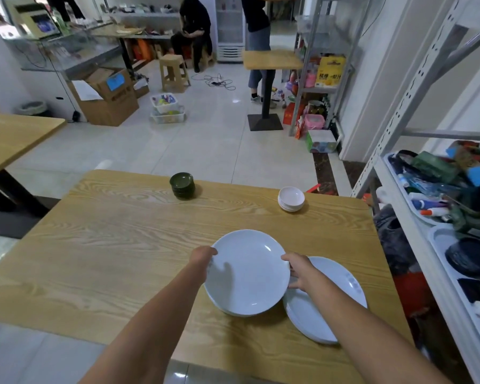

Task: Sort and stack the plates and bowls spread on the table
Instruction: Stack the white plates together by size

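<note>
**Left hand [203,259], right hand [298,270], one white plate [247,273]**

Gripped that plate by its rim, left hand at nine o'clock, right hand at three o'clock, each closed on the edge. Held it toward five o'clock of the tabletop [108,245], overlapping a stack of flat white plates [324,306] at its four o'clock. Faced green bowls [182,185] stacked at eleven o'clock, white bowls [291,199] at one o'clock.

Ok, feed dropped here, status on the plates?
Left hand, right hand grip round plate stack by opposite rims. Second plate stack right of it, partly covered. Nothing blocking.
</note>
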Motion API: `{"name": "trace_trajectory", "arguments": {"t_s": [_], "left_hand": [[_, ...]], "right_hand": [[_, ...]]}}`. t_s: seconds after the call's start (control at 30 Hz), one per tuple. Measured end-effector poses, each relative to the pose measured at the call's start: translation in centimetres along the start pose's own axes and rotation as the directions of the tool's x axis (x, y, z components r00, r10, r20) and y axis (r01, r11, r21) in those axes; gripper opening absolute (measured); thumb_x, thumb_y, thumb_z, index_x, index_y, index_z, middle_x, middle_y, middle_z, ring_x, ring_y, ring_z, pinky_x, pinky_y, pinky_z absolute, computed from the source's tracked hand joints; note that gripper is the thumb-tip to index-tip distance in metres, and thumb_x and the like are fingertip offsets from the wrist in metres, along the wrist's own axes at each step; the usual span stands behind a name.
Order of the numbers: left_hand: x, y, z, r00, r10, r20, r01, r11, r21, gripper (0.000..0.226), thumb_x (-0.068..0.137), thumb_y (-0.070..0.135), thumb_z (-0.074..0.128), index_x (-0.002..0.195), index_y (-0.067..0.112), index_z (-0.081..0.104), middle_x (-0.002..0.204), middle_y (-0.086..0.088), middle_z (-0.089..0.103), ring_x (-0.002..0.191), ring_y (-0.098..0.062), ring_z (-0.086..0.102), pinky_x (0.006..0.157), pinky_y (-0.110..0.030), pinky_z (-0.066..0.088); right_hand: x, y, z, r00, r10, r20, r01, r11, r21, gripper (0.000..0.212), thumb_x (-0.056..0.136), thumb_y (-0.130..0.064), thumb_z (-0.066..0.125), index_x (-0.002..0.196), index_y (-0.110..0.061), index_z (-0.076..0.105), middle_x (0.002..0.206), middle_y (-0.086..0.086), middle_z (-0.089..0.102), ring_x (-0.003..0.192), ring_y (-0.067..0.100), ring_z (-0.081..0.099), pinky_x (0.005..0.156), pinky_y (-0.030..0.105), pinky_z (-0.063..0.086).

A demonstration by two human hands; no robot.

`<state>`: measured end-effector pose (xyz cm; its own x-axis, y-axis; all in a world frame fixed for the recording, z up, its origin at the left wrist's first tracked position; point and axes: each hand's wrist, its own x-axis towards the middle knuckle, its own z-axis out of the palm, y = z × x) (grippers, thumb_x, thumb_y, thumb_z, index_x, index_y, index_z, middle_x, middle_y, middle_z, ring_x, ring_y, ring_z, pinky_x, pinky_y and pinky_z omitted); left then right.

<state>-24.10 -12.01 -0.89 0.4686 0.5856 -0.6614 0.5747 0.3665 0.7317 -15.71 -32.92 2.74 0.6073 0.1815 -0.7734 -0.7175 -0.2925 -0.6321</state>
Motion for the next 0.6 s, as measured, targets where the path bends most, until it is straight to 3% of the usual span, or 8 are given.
{"name": "trace_trajectory", "arguments": {"t_s": [0.23,0.6], "left_hand": [[1.0,0.1,0.0,1.0,-0.015,-0.003,0.015,1.0,-0.018,0.012,0.084,0.003,0.057,0.074,0.008,0.054,0.07,-0.008,0.047,0.058,-0.02,0.042,0.056,-0.025,0.034],[1.5,-0.1,-0.3,1.0,0.008,-0.016,-0.009,1.0,-0.03,0.011,0.082,0.003,0.057,0.072,0.006,0.054,0.071,-0.008,0.047,0.059,-0.021,0.041,0.057,-0.026,0.034]], "right_hand": [[0.1,-0.3,0.5,1.0,0.013,0.004,-0.013,1.0,0.013,0.037,0.093,-0.007,0.047,0.13,-0.002,0.049,0.082,0.01,0.057,0.068,0.022,0.055,0.054,0.033,0.044],[0.1,-0.3,0.7,0.999,0.043,0.025,-0.043,0.999,-0.003,0.031,0.093,-0.006,0.045,0.123,-0.002,0.052,0.081,0.01,0.057,0.068,0.019,0.056,0.054,0.032,0.046]]}}
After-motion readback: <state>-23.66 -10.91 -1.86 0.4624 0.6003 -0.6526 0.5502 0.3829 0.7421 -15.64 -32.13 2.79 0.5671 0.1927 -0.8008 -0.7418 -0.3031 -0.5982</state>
